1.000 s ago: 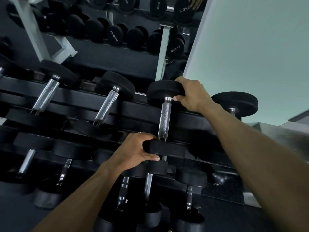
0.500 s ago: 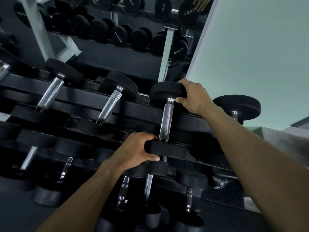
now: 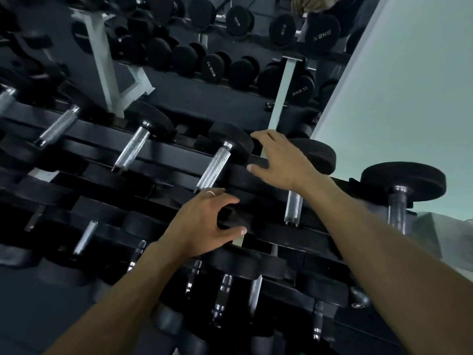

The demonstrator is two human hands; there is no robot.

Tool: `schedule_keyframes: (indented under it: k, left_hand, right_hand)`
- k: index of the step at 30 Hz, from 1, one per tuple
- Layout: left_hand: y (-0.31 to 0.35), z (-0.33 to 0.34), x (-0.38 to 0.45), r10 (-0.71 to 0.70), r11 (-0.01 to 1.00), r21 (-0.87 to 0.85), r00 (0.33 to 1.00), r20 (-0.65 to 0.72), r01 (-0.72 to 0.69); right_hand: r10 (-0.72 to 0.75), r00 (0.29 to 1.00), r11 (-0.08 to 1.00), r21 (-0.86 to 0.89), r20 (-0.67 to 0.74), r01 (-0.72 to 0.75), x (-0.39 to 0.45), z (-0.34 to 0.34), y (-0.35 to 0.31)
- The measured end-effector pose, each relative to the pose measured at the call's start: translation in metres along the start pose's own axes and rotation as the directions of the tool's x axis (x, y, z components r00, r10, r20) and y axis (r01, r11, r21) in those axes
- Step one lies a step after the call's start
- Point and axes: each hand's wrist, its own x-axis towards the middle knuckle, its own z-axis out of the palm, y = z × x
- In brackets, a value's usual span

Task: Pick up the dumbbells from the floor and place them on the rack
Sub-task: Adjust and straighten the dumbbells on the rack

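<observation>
Markings first: mirror (image 3: 179, 103) in the upper half of frame shows reversed weight print on the reflected dumbbell ends, roughly "17.5KG" at upper center right and "2.5KG" near the top right; the rest is too blurred to read. Small round logo sits on the rack (image 3: 163, 160) at lower right, illegible.

Left hand (image 3: 204, 224), ring on one finger, is at center frame with fingers curled over the near black head of the dumbbell (image 3: 293, 206), thumb underneath that head. Right hand (image 3: 279, 160) lies just above it with fingers spread and fairly straight, resting over the far head of the same dumbbell, not wrapped round anything I can see. Dumbbell lies across the top tier rails, chrome handle showing between the two forearms.

Rack is black, tiered, loaded with rubber-headed dumbbells with chrome handles. Pale green wall (image 3: 409, 85) fills the upper right.
</observation>
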Motion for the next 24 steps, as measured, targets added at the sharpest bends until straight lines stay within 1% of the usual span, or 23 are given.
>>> schedule_keyframes:
  k: [2, 4, 6, 9, 11, 14, 16, 19, 24]
  left_hand:
    - [-0.017, -0.017, 0.002, 0.008, 1.000, 0.013, 0.999, -0.034, -0.007]
    - [-0.037, -0.030, 0.004, 0.000, 0.999, 0.041, 1.000, -0.011, 0.000]
    - [-0.060, -0.039, 0.008, -0.024, 0.999, 0.043, 0.998, 0.057, 0.022]
    - [-0.092, -0.039, 0.015, -0.095, 0.995, -0.006, 0.976, 0.195, 0.098]
    - [-0.105, -0.033, 0.020, -0.090, 0.995, -0.018, 0.967, 0.238, 0.097]
    - [-0.114, -0.028, 0.027, -0.025, 0.998, -0.047, 0.988, 0.153, 0.032]
    - [-0.117, -0.025, 0.029, -0.001, 0.998, -0.061, 0.992, 0.126, 0.009]
    - [-0.119, -0.024, 0.029, -0.001, 0.997, -0.078, 0.993, 0.118, 0.011]
    - [-0.118, -0.021, 0.028, -0.048, 0.990, -0.129, 0.992, 0.118, 0.064]
  right_hand:
    - [0.051, 0.999, 0.998, 0.042, 0.004, -0.051, 0.011, 0.006, -0.012]
    - [0.116, 0.993, 0.990, 0.084, 0.004, -0.116, 0.021, 0.011, -0.021]
    - [0.191, 0.982, 0.974, 0.124, 0.003, -0.190, 0.032, 0.016, -0.025]
    - [0.283, 0.957, 0.945, 0.156, 0.058, -0.289, 0.044, 0.028, -0.025]
    - [0.312, 0.946, 0.935, 0.150, 0.083, -0.321, 0.049, 0.035, -0.023]
    - [0.328, 0.942, 0.930, 0.148, 0.074, -0.335, 0.058, 0.041, -0.019]
    - [0.321, 0.946, 0.937, 0.132, 0.048, -0.324, 0.066, 0.043, -0.018]
    - [0.285, 0.958, 0.956, 0.062, 0.014, -0.285, 0.072, 0.043, -0.017]
    - [0.232, 0.972, 0.971, 0.040, 0.037, -0.234, 0.085, 0.041, -0.022]
